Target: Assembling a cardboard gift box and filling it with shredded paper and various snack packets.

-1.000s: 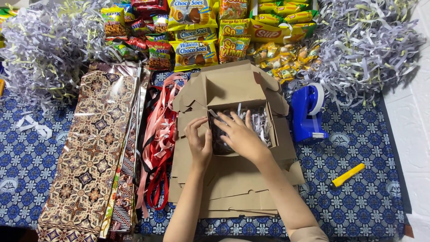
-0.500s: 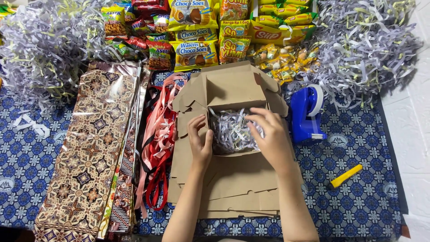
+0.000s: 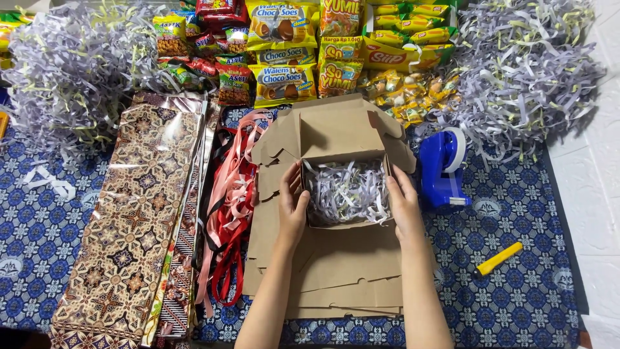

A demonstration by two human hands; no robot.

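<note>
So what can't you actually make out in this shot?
- Head view: the floor of the open cardboard box, buried under shredded paper.
- The palms of the left hand and right hand, turned against the box's sides.
- The flat cardboard sheets, mostly covered by the box and forearms.
- The patterned wrapping sheets, cut off by the bottom edge.
- The snack packets, cropped by the top edge.

My left hand (image 3: 294, 210) and right hand (image 3: 403, 207) flank the open cardboard box (image 3: 345, 139) | shredded paper (image 3: 347, 192) inside | blue tape dispenser (image 3: 442, 169) just right
</note>
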